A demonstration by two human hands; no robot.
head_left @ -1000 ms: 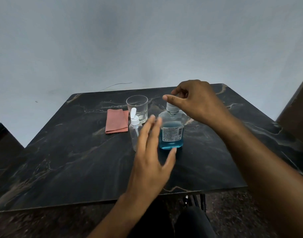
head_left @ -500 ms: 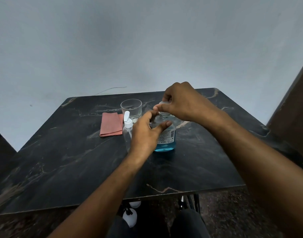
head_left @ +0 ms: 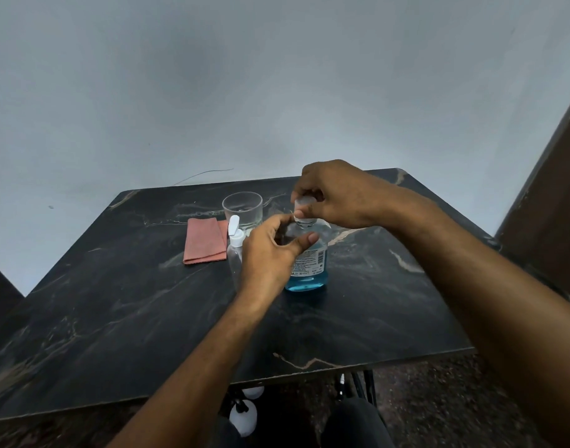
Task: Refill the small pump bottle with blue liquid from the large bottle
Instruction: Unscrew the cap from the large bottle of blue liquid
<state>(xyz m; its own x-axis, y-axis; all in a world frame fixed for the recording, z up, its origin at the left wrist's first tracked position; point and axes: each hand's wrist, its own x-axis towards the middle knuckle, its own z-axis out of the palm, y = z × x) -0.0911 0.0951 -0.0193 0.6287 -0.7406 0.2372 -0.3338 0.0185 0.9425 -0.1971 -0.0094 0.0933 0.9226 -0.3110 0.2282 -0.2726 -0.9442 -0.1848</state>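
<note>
Leftmost, a folded pink cloth [head_left: 205, 240] is lying flat on the dark marble table [head_left: 115, 318], well off to the left of both hands. Next to it, a clear drinking glass [head_left: 243, 210] is standing upright behind the small pump bottle [head_left: 235, 253], whose white cap is flipped up — this bottle is sitting just beside the left hand's knuckles, partly hidden by them, and looking empty.

Moving rightward, the left hand [head_left: 270, 257] is curling around the shoulder of the large bottle [head_left: 309, 260]; its thumb is pressing on the near face above the label while the fingers are wrapping the far side, so it is gripping the bottle's body firmly. Blue liquid is filling only the lower part of that bottle (the upper part is looking clear), and the bottle is standing upright on the table.

Further right, the right hand [head_left: 341, 197] is reaching in from above — its thumb and forefinger are pinching closed on the pale cap [head_left: 304, 202] at the bottle's neck, directly above the left hand's fingertips. Whether the cap is loosened is unclear.
</note>
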